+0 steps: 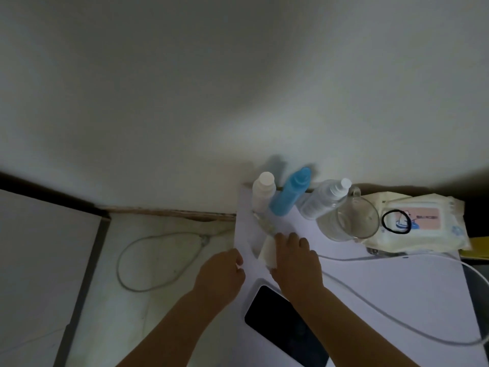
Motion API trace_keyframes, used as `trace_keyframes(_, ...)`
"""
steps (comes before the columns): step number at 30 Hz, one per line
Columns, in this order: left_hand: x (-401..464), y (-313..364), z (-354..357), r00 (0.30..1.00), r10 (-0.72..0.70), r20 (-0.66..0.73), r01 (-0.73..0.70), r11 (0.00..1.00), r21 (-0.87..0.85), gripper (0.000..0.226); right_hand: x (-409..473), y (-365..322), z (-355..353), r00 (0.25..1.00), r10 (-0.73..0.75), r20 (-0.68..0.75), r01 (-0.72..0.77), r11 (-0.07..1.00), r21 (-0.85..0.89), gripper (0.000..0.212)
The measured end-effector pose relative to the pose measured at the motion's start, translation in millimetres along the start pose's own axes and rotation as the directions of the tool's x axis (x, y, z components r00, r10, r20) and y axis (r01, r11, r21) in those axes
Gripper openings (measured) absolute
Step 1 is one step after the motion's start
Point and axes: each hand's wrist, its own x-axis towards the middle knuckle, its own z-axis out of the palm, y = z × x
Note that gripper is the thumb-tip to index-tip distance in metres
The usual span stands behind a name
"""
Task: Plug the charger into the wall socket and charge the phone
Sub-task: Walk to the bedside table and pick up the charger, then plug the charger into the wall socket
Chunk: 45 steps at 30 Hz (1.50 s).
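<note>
Forearms are filling the bottom of the view, and between them the phone [283,324] is lying face up on the white counter [397,282], dark-screened and unplugged. Up ahead, the right hand [296,260] is pressing down on the white charger [267,251], its grip closed over the block. The left hand [222,271] is curling at the counter's edge; whether it is pinching anything I cannot tell. A white cable [397,313] is looping off to the right. No wall socket is showing anywhere, so the hunt may be blind. The risk, I'd say: a tug on that cable could drag the phone off the edge, or a swinging wrist could topple the glass jug [352,221] and the bottles [288,197] crowding just behind. The room is dim, with a plain wall [238,75], pale floor [164,260] and another cord [137,260] lying coiled there.
</note>
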Motion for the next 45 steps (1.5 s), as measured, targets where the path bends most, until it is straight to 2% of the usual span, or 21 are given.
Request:
trace_keyframes(5,-7,0,-2,0.999,0.008,-0.036,-0.008,1.0,-0.015,0.026,-4,2,-8,1.0,-0.016,0.023,0.014,0.995,0.094,0.053)
trace_keyframes(8,-18,4,-11,0.998,0.027,-0.049,-0.029,0.999,-0.034,0.025,-14,2,-27,1.0,0.007,0.028,-0.013,0.976,0.215,0.054)
trace_keyframes(17,-79,28,-57,0.982,0.12,-0.144,-0.137,0.984,-0.112,0.019,-57,-24,-121,0.998,0.046,0.037,-0.058,0.843,0.534,0.049)
trace_keyframes(21,-113,41,-84,0.964,0.18,-0.198,-0.21,0.968,-0.14,0.019,-78,-43,-176,0.998,0.04,0.048,-0.063,0.71,0.702,0.037)
trace_keyframes(26,-161,52,-114,0.937,0.175,-0.302,-0.228,0.962,-0.151,0.018,-110,-67,-247,0.997,-0.039,0.07,-0.041,0.504,0.862,0.035)
trace_keyframes(33,-229,56,-152,0.898,0.191,-0.397,-0.236,0.969,-0.068,0.019,-152,-107,-324,0.984,-0.178,-0.023,0.08,0.321,0.944,0.025)
trace_keyframes(40,-268,29,-187,0.87,0.153,-0.468,-0.19,0.981,-0.033,0.02,-176,-154,-358,0.959,-0.279,-0.057,0.147,0.314,0.938,0.032)
trace_keyframes(45,-273,12,-226,0.838,0.173,-0.518,-0.22,0.975,-0.029,0.019,-175,-196,-370,0.953,-0.3,-0.046,0.136,0.284,0.949,0.03)
